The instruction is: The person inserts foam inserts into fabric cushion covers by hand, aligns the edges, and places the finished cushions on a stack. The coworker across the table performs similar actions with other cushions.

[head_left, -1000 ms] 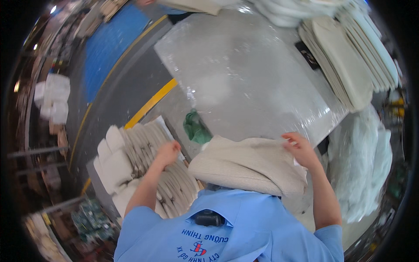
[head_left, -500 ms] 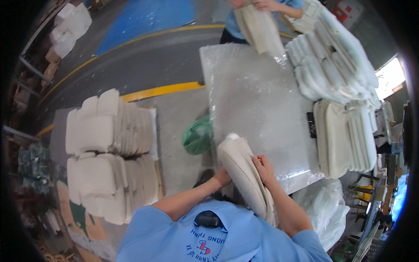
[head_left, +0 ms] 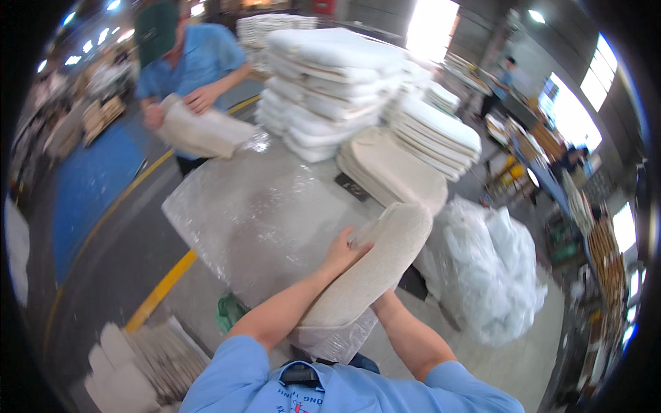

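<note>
A long beige fabric cushion (head_left: 382,258) is tilted across the near side of the table between my hands. My left hand (head_left: 344,253) grips its left edge, fingers bent against the fabric. On the right, my right hand (head_left: 385,301) holds the lower edge from beneath, its fingers mostly hidden by the cushion. Clear plastic (head_left: 344,341) hangs at the cushion's near end. Just beyond the far end lies a stack of beige cushions (head_left: 396,162), beside a small dark card (head_left: 351,186).
The table (head_left: 275,220) is covered with clear plastic. Tall white cushion stacks (head_left: 330,89) stand at its far side. A co-worker (head_left: 200,69) holds another beige cushion (head_left: 203,131). A big plastic bundle (head_left: 492,268) sits right; piled cushions (head_left: 131,368) stand lower left.
My view has turned right and lifted. The cushion has swung from upright before my body to pointing toward the right-hand stacks, with both my hands still on it.
</note>
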{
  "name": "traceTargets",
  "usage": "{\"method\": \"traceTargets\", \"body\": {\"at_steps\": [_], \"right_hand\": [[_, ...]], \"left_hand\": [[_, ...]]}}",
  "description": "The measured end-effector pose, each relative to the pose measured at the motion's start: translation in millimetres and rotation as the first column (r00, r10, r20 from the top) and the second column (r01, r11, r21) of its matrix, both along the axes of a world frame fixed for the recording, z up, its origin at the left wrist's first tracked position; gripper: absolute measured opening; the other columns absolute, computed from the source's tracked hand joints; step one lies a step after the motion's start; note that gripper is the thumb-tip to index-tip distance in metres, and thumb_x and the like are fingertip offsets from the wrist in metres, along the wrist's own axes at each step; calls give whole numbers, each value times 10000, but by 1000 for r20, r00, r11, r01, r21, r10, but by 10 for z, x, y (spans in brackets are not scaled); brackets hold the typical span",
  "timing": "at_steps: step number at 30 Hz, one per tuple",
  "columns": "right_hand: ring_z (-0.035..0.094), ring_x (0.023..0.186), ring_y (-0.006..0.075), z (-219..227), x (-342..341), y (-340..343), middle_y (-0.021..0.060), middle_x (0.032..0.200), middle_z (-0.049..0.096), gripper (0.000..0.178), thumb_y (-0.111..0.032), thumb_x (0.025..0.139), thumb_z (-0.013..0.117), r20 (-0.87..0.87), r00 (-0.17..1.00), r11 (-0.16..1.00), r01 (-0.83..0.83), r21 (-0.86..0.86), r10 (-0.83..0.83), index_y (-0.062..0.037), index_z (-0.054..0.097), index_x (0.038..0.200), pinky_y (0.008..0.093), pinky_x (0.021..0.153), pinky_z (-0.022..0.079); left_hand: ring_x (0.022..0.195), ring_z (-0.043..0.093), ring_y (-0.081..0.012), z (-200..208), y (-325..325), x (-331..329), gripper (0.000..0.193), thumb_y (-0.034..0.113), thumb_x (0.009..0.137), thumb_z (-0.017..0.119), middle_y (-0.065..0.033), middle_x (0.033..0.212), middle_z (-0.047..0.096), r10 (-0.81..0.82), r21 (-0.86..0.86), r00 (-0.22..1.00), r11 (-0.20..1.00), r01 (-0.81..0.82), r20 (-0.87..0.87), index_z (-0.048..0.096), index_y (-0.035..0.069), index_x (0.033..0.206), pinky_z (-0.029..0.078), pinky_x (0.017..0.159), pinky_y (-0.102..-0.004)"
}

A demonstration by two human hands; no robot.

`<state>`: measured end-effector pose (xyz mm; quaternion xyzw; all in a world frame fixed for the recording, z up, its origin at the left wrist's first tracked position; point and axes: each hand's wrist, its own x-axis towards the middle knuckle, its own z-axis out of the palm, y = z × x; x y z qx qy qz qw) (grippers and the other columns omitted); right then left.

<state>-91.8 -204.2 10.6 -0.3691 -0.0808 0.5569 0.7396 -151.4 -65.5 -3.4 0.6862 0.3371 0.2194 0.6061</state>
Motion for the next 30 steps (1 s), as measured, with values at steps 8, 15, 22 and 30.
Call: {"method": "traceTargets", "body": {"at_steps": [8,15,22,30], "right_hand": [[700,1175,279,-1587,-414,-1104,105,1322,683,412,-330,1119,475,-149,812,815,518,-261,-564,-107,552,1457,423,979,602],[716,1127,288,-1390,-329,-974,121,1253,715,394,-297,1082,509,-202,650,656,597,-462,-733,-10,640,1318,442,906,598],[570,1365,306,-1333,469,-1094,189,1415,645,547,-399,1083,543,-211,745,696,428,-576,-633,22,577,1431,479,1123,446],[662,1206,285,-1390,1022,-1028,175,1326,685,565,-476,1137,462,-195,648,623,538,-568,-736,12,607,1383,446,1023,522]], "left_hand": [[1232,673,-381,-525,-909,-119,907,623,846,806,-293,1311,682,-351,-118,895,936,331,-274,568,-49,1408,534,1032,-454],[1218,672,-389,-737,-829,110,819,630,899,732,-268,1304,698,-239,125,797,923,364,-555,622,-29,1371,508,1040,-460],[894,720,-189,-939,-518,785,422,384,1031,670,-95,1018,768,-559,-516,702,798,311,-441,741,-11,1162,567,761,-358],[844,701,-146,-1189,-504,1086,333,318,1041,674,-39,999,763,-645,-688,657,679,257,-391,745,26,1184,554,731,-318]]}}
